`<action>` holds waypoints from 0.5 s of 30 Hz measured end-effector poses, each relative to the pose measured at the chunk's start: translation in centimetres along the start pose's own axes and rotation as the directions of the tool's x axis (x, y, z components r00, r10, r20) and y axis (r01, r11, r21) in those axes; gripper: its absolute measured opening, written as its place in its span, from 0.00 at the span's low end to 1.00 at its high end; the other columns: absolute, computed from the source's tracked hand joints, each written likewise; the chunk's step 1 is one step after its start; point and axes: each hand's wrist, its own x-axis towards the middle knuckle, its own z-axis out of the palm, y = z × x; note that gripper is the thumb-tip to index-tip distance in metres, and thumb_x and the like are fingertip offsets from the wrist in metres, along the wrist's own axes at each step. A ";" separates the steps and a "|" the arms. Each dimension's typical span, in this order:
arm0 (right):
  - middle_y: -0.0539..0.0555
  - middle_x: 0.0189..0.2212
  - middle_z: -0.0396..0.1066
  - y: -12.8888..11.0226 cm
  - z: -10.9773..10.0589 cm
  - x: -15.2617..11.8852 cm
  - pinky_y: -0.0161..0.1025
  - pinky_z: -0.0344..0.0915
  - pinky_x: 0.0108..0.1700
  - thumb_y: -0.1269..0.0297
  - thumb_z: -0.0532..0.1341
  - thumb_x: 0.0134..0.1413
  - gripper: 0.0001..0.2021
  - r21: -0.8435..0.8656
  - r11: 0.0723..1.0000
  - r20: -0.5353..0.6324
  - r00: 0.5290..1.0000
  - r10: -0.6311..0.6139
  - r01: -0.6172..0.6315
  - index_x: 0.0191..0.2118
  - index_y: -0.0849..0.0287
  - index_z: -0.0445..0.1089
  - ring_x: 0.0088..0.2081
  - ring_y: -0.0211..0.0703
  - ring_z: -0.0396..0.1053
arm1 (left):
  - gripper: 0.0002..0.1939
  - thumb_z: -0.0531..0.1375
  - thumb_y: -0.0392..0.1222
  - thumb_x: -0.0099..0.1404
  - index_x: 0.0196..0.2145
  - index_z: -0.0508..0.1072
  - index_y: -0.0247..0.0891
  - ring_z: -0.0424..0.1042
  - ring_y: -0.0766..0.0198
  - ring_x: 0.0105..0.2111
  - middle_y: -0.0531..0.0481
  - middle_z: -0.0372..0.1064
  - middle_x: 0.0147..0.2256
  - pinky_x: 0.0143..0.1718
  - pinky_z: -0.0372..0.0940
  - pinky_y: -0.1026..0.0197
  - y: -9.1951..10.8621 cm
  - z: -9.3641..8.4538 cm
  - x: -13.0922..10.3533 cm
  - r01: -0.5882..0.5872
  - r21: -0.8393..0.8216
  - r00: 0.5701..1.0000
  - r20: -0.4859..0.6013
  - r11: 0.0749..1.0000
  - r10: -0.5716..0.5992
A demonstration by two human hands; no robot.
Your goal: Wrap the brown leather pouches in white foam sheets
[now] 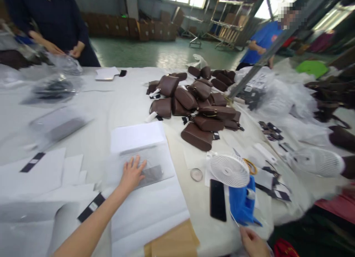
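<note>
Left hand [133, 173]: fingers spread wide, resting flat on a clear plastic bag [155, 161], which lies on white paper [146, 216] on the bench [127, 98]. Right hand [253, 244]: fingers narrow, at a thin white strip [235, 219]; grip cannot be determined.

The left grip [133, 174] rests on a clear bag [155, 156] over paper [149, 220].
</note>
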 end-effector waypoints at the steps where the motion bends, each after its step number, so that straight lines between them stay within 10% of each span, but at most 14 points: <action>1: 0.54 0.16 0.70 -2.6 0.5 0.7 0.42 0.64 0.24 0.47 0.56 0.40 0.16 -0.002 0.995 0.069 0.993 -0.097 0.097 0.20 0.53 0.71 0.21 0.50 0.70 | 0.33 0.61 0.43 0.59 0.60 0.55 0.54 0.46 0.41 0.62 0.42 0.42 0.65 0.57 0.48 0.39 0.3 0.0 0.2 0.007 -0.011 1.000 -0.007 1.000 -0.007; 4: 0.54 0.24 0.74 -13.6 2.1 1.8 0.40 0.65 0.32 0.47 0.53 0.50 0.19 0.116 0.859 0.252 0.822 -0.510 0.498 0.29 0.56 0.72 0.27 0.46 0.70 | 0.35 0.63 0.43 0.57 0.60 0.55 0.54 0.46 0.41 0.62 0.42 0.42 0.65 0.57 0.48 0.38 1.0 0.2 0.4 0.021 -0.039 0.999 -0.034 0.999 -0.022; 7: 0.54 0.28 0.74 -25.8 3.4 2.1 0.38 0.62 0.38 0.53 0.51 0.57 0.17 0.217 0.558 0.420 0.440 -0.794 0.801 0.31 0.57 0.72 0.31 0.43 0.69 | 0.36 0.64 0.43 0.56 0.60 0.55 0.54 0.46 0.40 0.62 0.43 0.42 0.65 0.57 0.48 0.36 1.4 0.6 0.3 0.021 -0.067 0.998 -0.052 0.998 -0.024; 10: 0.52 0.30 0.75 -35.5 5.1 2.6 0.37 0.57 0.42 0.58 0.53 0.59 0.13 0.224 0.317 0.523 0.161 -0.837 0.922 0.32 0.55 0.73 0.34 0.40 0.70 | 0.36 0.64 0.43 0.56 0.60 0.55 0.55 0.46 0.40 0.62 0.43 0.41 0.65 0.57 0.48 0.36 1.9 0.8 0.3 0.018 -0.088 0.997 -0.067 0.996 -0.024; 15: 0.51 0.32 0.77 -44.7 9.1 3.1 0.41 0.50 0.46 0.62 0.57 0.55 0.09 0.101 0.080 0.737 -0.021 -0.676 0.992 0.33 0.52 0.74 0.38 0.42 0.70 | 0.37 0.65 0.45 0.55 0.60 0.55 0.54 0.46 0.41 0.63 0.43 0.42 0.65 0.57 0.49 0.35 2.6 0.9 0.3 0.012 -0.108 0.993 -0.111 0.994 -0.024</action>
